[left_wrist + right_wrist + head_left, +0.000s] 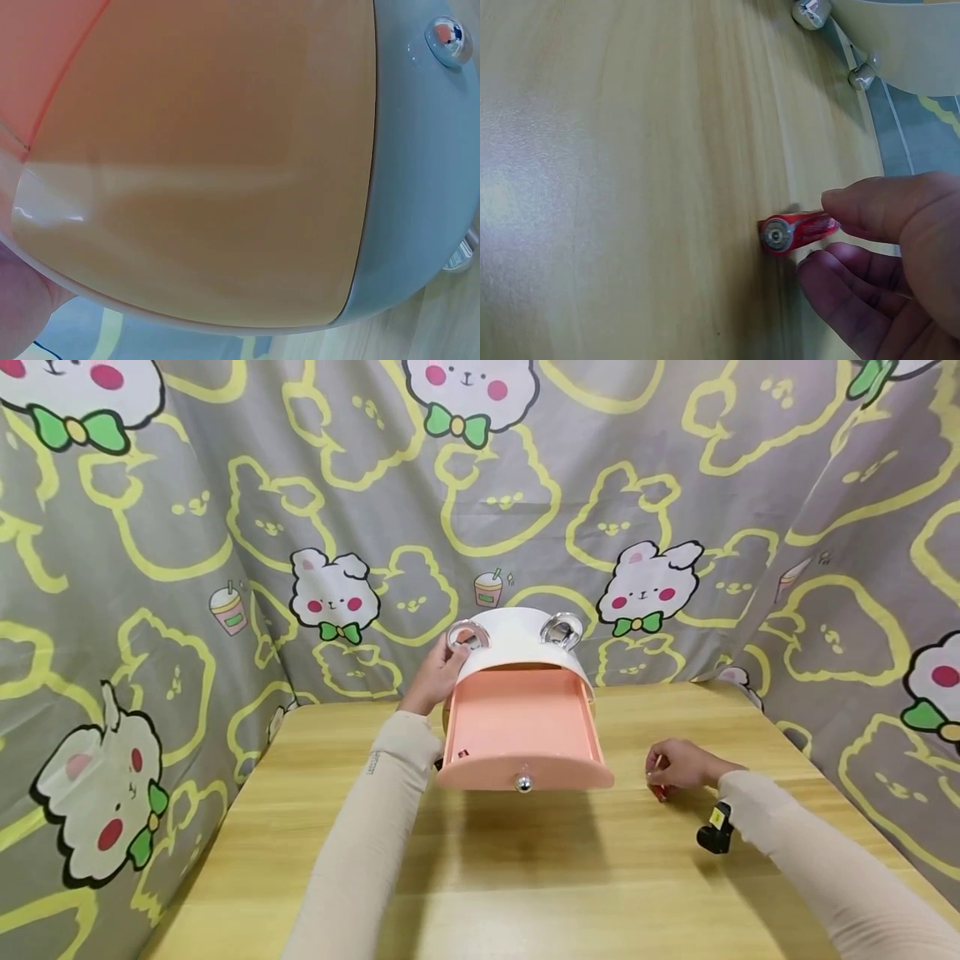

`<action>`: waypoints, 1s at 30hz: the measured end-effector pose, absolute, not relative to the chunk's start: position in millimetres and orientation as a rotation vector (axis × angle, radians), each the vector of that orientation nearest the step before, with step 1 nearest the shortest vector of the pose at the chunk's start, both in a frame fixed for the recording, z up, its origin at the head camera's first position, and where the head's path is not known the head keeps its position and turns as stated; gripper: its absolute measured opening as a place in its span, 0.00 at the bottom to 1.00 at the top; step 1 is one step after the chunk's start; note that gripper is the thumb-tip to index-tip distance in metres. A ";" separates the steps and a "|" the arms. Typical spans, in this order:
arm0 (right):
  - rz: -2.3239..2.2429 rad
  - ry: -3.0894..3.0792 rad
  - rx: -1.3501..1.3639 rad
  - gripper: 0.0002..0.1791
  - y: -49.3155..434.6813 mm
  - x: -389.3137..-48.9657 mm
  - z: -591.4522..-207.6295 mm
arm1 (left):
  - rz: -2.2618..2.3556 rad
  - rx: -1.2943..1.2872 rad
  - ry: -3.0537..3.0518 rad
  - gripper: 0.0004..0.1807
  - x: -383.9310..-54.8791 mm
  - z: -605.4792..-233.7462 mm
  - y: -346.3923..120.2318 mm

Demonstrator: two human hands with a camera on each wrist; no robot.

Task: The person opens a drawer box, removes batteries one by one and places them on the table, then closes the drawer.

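In the head view, the left hand (pixel 437 677) was grasping the side of the white box (pixel 517 631) beside a silver ring (pixel 467 634), probably for keeping it steady, since the pink drawer (pixel 525 710) stood open toward the person. A dark red item (pixel 462 754), too small to name, lay in its near left corner. The right hand (pixel 684 766) was low, well apart from the drawer. Around the wooden surface (pixel 570 893) hung a grey curtain (pixel 510 518) with rabbit drawings. In the left wrist view, a brownish panel (pixel 210 225) hid most of that hand. In the right wrist view, a red battery (pixel 804 229) was between thumb and bent fingers, close to the surface; whether they pinched it firmly, I could not tell.
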State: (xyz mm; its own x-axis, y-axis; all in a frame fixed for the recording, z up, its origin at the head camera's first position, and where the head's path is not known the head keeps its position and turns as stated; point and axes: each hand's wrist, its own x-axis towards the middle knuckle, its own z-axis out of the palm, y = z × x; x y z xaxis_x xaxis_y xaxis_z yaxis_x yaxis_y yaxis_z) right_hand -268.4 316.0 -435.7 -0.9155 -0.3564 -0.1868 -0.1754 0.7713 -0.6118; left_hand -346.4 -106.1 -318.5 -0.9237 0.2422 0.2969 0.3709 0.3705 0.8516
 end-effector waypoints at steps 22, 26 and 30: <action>-0.850 2.760 -0.490 0.09 316.8 -279.0 -383.6 | -1.612 -0.577 -2.487 0.24 -348.7 -318.1 -106.8; -0.833 2.772 -0.502 0.09 316.7 -278.5 -372.0 | -1.628 -0.568 -2.496 0.25 -349.3 -319.9 -108.0; -0.822 2.802 -0.526 0.09 317.0 -279.0 -358.5 | -1.616 -0.567 -2.499 0.25 -349.3 -320.1 -108.1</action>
